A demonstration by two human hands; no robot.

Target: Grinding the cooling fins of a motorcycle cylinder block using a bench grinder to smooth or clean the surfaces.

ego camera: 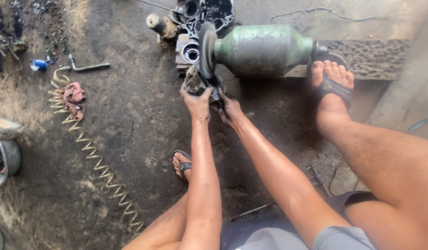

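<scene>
I see both hands, left hand (197, 103) and right hand (229, 110), clamped on a grimy metal part (195, 83) | pressed to the grinder wheel (206, 48) at upper centre, two-handed for steadiness | right foot (332, 88) braces the green motor (262, 50)

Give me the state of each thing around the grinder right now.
Green bench grinder: lying on the floor, right foot on its far end.
Grey grinding wheel: meets the part; spin not discernible.
Small dark metal part: held in both hands.
Left hand: grip closed on part.
Right hand: supporting part.
Coiled yellow hose: slack on floor.
</scene>
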